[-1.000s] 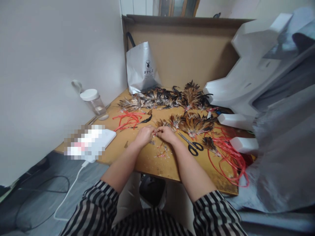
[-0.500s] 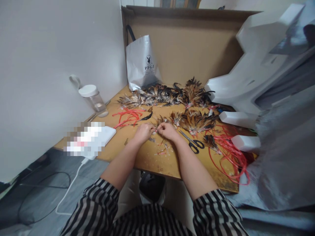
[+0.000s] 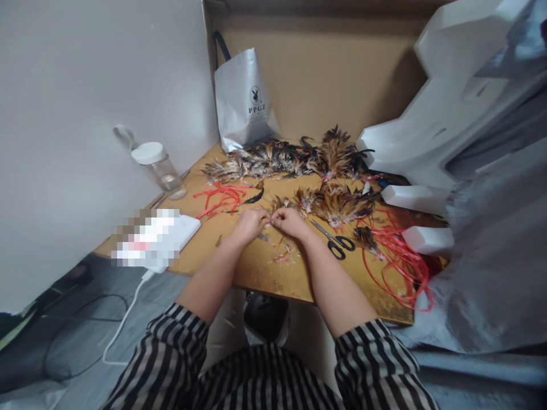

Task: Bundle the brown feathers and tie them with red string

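Note:
My left hand (image 3: 252, 224) and my right hand (image 3: 289, 221) meet fingertip to fingertip over the middle of the wooden table (image 3: 256, 273). Both are pinched closed around something small, too hidden to make out, with a bit of pink at the fingertips. Just beyond them lies a row of brown feather bunches (image 3: 342, 204). Black-handled scissors (image 3: 335, 239) rest right of my right hand. Red strips (image 3: 222, 196) lie beyond my left hand. Small scraps (image 3: 284, 253) are scattered on the table in front of me.
A longer feather pile (image 3: 277, 159) lies at the back, by a silver bag (image 3: 245, 102). At left are a lidded jar (image 3: 158, 165) and a white device (image 3: 188, 230) with a cable. Tangled red strips (image 3: 397, 256) and white foam (image 3: 427, 239) are at right.
The view has tilted slightly, so the table sits a little higher in the picture. My hands remain together at the same spot, with the fingers drawn slightly closer.

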The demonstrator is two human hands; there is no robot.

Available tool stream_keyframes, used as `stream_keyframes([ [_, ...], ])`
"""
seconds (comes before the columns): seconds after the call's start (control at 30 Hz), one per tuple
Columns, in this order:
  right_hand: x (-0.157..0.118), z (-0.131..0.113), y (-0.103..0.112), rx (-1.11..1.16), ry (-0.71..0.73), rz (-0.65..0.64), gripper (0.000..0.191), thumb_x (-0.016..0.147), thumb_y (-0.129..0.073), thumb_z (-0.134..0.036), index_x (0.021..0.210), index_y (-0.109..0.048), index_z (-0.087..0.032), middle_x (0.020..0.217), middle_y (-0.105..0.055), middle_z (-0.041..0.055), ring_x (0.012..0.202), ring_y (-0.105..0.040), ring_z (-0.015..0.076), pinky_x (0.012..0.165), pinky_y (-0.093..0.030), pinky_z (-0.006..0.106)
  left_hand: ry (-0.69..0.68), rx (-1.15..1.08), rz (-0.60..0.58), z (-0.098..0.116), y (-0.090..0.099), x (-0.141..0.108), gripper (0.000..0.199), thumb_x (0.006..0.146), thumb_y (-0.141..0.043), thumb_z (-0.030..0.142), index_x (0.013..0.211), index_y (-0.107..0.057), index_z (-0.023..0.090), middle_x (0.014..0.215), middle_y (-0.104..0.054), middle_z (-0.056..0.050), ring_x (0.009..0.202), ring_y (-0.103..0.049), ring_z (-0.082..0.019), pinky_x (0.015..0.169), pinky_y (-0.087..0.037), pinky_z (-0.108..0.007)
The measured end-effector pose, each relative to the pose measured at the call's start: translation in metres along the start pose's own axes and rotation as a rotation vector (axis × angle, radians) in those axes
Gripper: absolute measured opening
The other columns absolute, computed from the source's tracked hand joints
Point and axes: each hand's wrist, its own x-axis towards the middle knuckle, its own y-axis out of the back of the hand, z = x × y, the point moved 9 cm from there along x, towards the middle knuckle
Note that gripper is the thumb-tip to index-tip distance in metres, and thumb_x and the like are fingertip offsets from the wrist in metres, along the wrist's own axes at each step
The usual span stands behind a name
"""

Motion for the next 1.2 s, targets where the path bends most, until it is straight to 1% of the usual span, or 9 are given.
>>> stream_keyframes([
  [0.1, 0.000, 0.000, 0.000, -0.006, 0.003, -0.012, 0.014, 0.066, -0.053, -0.024, 0.065, -0.062, -0.014, 0.059, -0.058, -0.0010, 0.054, -0.045, 0.0085, 0.051, -0.032, 0.019, -0.035, 0.014, 0.017, 0.000, 0.001, 0.000, 0.013, 0.072, -0.054, 0.017, 0.073, -0.067, 0.017, 0.075, -0.064, -0.006, 0.073, -0.058, -0.015, 0.071, -0.042, -0.026],
  [0.2, 0.000, -0.002, 0.001, 0.001, 0.017, -0.012, 0.013, 0.066, -0.052, -0.022, 0.065, -0.062, -0.013, 0.059, -0.058, -0.0006, 0.055, -0.046, 0.0085, 0.053, -0.034, 0.019, -0.062, 0.043, 0.028, 0.000, 0.001, 0.000, 0.013, 0.072, -0.053, 0.016, 0.073, -0.066, 0.017, 0.075, -0.065, -0.005, 0.072, -0.058, -0.015, 0.070, -0.042, -0.025],
  [0.33, 0.001, -0.005, 0.002, 0.060, 0.043, 0.000, 0.016, 0.066, -0.053, -0.019, 0.076, -0.064, -0.013, 0.065, -0.060, -0.0003, 0.057, -0.047, 0.0084, 0.055, -0.035, 0.019, -0.064, 0.077, 0.031, 0.000, 0.001, 0.000, 0.015, 0.073, -0.051, 0.015, 0.075, -0.066, 0.017, 0.075, -0.065, -0.005, 0.070, -0.057, -0.015, 0.067, -0.042, -0.025],
  [0.43, 0.001, -0.005, 0.000, 0.061, 0.056, -0.007, 0.020, 0.066, -0.054, -0.019, 0.082, -0.066, -0.014, 0.067, -0.061, -0.0005, 0.058, -0.047, 0.0087, 0.055, -0.035, 0.019, -0.078, 0.075, 0.031, 0.003, 0.002, -0.001, 0.015, 0.073, -0.051, 0.016, 0.076, -0.066, 0.017, 0.076, -0.065, -0.005, 0.070, -0.057, -0.015, 0.067, -0.041, -0.025],
  [0.7, 0.002, -0.004, 0.000, 0.023, 0.069, -0.004, 0.015, 0.068, -0.055, -0.021, 0.074, -0.067, -0.016, 0.066, -0.062, -0.0008, 0.059, -0.048, 0.0090, 0.057, -0.035, 0.019, -0.099, 0.026, 0.046, 0.002, 0.002, 0.000, 0.014, 0.074, -0.054, 0.019, 0.079, -0.067, 0.018, 0.078, -0.065, -0.005, 0.073, -0.058, -0.015, 0.069, -0.042, -0.025],
  [0.87, -0.001, -0.005, 0.004, 0.032, 0.006, 0.021, 0.014, 0.067, -0.054, -0.022, 0.070, -0.065, -0.014, 0.060, -0.060, -0.0008, 0.053, -0.047, 0.0077, 0.051, -0.034, 0.018, -0.054, 0.032, 0.044, -0.002, 0.002, 0.000, 0.015, 0.074, -0.055, 0.021, 0.079, -0.069, 0.018, 0.077, -0.067, -0.005, 0.071, -0.059, -0.016, 0.067, -0.042, -0.025],
  [1.03, -0.005, 0.002, 0.006, 0.117, -0.133, 0.048, 0.016, 0.067, -0.052, -0.023, 0.075, -0.062, -0.014, 0.049, -0.056, -0.0026, 0.042, -0.046, 0.0072, 0.045, -0.034, 0.017, 0.013, 0.052, 0.045, -0.009, 0.005, 0.000, 0.015, 0.074, -0.055, 0.023, 0.078, -0.069, 0.018, 0.077, -0.068, -0.005, 0.071, -0.059, -0.016, 0.068, -0.041, -0.026],
  [1.1, -0.006, 0.005, 0.010, 0.101, -0.170, 0.082, 0.015, 0.066, -0.051, -0.022, 0.074, -0.062, -0.015, 0.047, -0.056, -0.0023, 0.041, -0.047, 0.0078, 0.044, -0.034, 0.018, 0.036, 0.071, 0.049, -0.011, 0.007, 0.000, 0.015, 0.073, -0.055, 0.024, 0.076, -0.069, 0.018, 0.076, -0.067, -0.005, 0.071, -0.059, -0.017, 0.068, -0.041, -0.026],
  [1.2, -0.006, 0.006, 0.019, 0.015, -0.179, 0.154, 0.013, 0.064, -0.051, -0.020, 0.068, -0.062, -0.015, 0.047, -0.058, -0.0016, 0.044, -0.050, 0.0093, 0.046, -0.035, 0.018, 0.050, 0.107, 0.054, -0.011, 0.011, -0.001, 0.016, 0.074, -0.053, 0.025, 0.075, -0.068, 0.018, 0.075, -0.067, -0.005, 0.072, -0.058, -0.017, 0.068, -0.041, -0.026],
])
